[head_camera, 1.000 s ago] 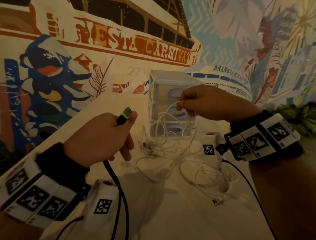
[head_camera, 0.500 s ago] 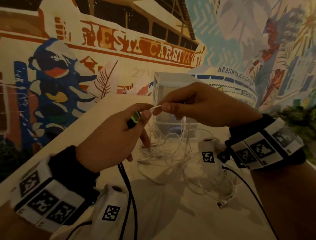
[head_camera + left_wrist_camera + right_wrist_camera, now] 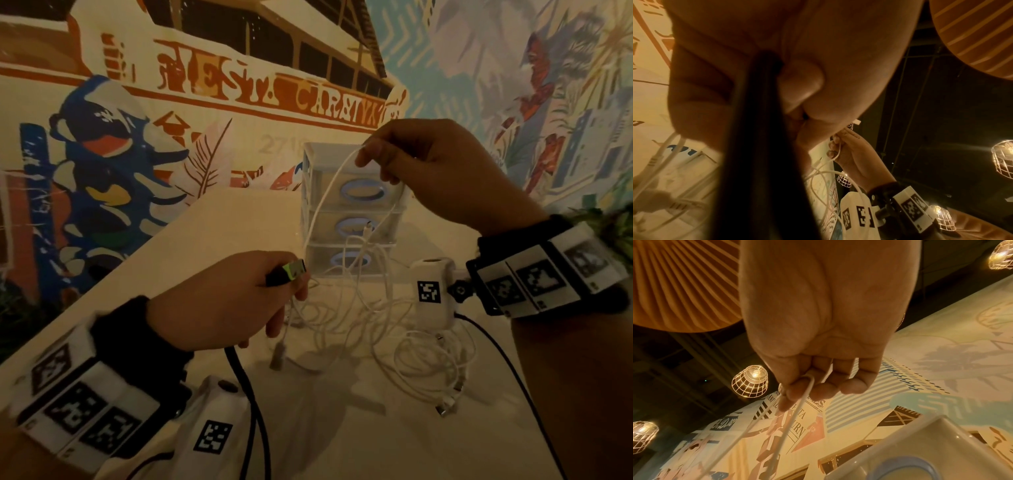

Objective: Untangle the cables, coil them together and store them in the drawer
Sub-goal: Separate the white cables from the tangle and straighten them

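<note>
The right hand (image 3: 435,171) is up in front of the little drawer unit (image 3: 349,209), thumb and forefinger pinched on a loop of thin white cable (image 3: 330,192), and from the right wrist view the strand doubles over the fingertip with both runs dropping away below. The left hand (image 3: 222,301) sits lower and nearer, fist curled round a thick black cable (image 3: 250,404) with its green-banded plug (image 3: 291,270) poking out past the thumb; a white strand seems to pass under those fingers too, though I can't tell whether it is actually held. The rest of the white cables lie in a loose heap (image 3: 383,329) on the pale table (image 3: 219,219), just in front of the drawers, all three of which look closed. These white leads look light and limp: they'll follow a pull at once but snag each other and drag the whole heap along, so I'd judge a slow lift is the way, feeding one strand out. The sheath looks smooth, likely slippery in a fingertip pinch, so holding near a plug end would give better purchase. The black one looks stiffer and heavier; it should keep a coil's shape and could serve as the core to wrap the thin ones with
</note>
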Demonstrator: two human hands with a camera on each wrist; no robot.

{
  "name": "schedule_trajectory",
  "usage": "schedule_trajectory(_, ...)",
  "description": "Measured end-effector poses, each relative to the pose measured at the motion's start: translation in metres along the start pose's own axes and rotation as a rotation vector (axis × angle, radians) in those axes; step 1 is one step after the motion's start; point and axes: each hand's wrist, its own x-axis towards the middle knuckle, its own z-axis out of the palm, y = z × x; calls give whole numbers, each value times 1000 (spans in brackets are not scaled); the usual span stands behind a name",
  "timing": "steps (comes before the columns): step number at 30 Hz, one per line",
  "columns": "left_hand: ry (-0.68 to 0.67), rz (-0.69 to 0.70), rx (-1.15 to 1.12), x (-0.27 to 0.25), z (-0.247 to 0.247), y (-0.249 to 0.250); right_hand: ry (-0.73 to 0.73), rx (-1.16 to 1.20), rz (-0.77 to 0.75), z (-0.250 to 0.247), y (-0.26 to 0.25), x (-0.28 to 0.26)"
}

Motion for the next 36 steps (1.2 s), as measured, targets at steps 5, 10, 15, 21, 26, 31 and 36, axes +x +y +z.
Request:
schedule_trajectory(5, 141, 130, 45, -1, -1, 6, -190, 67, 103, 6, -2, 0)
schedule_trajectory(10, 295, 145, -109, -3, -1, 15, -436, 8, 182, 16, -2, -3)
schedule_trajectory(15, 406, 189, -182, -2, -6, 16, -587, -86, 261, 19, 6, -5)
schedule_trajectory(21, 458, 150, -167, -4, -5, 18, -442, -99, 225, 12, 10, -5)
schedule_trajectory(26, 485, 203, -275, -7, -6, 23, -271, -1, 174, 5, 6, -5)
schedule_trajectory(31, 425, 277, -386, -15, -5, 37, -270, 83, 99, 6, -1, -3)
schedule_trajectory(36, 414, 329, -421, -17, -8, 39, -430, 25, 93, 15, -2, -5)
